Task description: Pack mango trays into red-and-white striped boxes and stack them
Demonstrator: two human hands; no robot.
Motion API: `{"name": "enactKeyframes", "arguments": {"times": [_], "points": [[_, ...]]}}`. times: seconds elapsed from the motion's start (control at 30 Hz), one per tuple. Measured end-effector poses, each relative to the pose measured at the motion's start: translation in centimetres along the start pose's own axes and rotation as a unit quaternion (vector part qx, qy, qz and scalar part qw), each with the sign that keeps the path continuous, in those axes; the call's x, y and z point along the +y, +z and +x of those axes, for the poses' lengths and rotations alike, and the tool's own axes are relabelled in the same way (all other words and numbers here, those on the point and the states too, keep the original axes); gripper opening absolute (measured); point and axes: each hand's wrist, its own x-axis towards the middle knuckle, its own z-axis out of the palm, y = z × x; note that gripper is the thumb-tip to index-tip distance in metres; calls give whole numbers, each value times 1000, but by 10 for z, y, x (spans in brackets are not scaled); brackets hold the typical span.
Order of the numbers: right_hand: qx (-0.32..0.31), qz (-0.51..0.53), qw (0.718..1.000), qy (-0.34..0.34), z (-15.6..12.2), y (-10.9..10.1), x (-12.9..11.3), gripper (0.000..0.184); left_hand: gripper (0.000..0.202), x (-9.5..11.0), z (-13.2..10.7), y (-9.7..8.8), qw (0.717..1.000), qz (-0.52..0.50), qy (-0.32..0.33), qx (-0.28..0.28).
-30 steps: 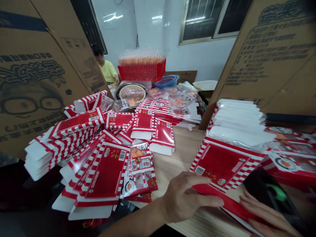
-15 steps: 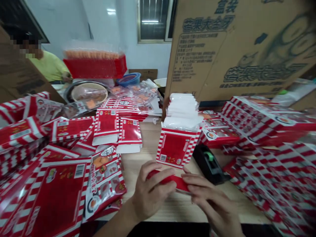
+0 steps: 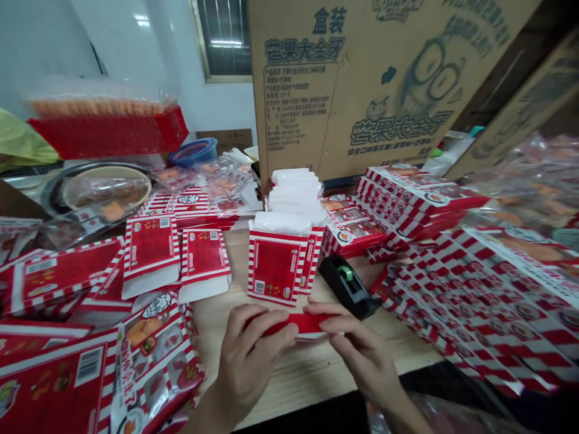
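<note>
Both hands grip one red-and-white striped carton [image 3: 304,323] at the near edge of the wooden table [image 3: 312,374]. My left hand [image 3: 251,358] curls over its left end with fingers on top. My right hand [image 3: 357,352] pinches its right end from above. The carton lies flat and low, its red side up. Just behind it stands a row of flattened striped cartons [image 3: 280,265] with white flaps up. A black tape dispenser [image 3: 348,284] with a green roll sits right of them.
Heaps of flat striped cartons [image 3: 58,301] lie at left, and filled striped boxes [image 3: 456,283] are piled at right. Large cardboard boxes [image 3: 362,84] stand behind. A red basket [image 3: 108,129], a metal basin [image 3: 104,187] and a blue bowl [image 3: 194,150] sit far left, beside a person's yellow sleeve [image 3: 18,144].
The view has swung to the right, bringing the stacked boxes at right into sight. Both hands have come together on the red carton and hold it centred near the table's edge.
</note>
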Motion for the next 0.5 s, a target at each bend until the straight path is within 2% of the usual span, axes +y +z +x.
{"name": "enactKeyframes", "arguments": {"times": [0.13,0.23,0.33,0.43,0.5], "points": [[-43,45,996,59,10,-8,-2,15,15,-9,0,-1,999,1,29,-43],[-64,50,993,89,21,-13,-7,14,17,-14,3,0,998,-9,23,-49],[-71,2,995,67,23,-16,-9,17,17,-13,3,1,999,-13,13,-47],[-105,-60,992,27,20,-20,-11,24,17,-12,1,2,999,-5,10,-47],[-125,-80,989,30,19,-22,-14,26,17,-11,-1,1,999,-1,4,-54]]}}
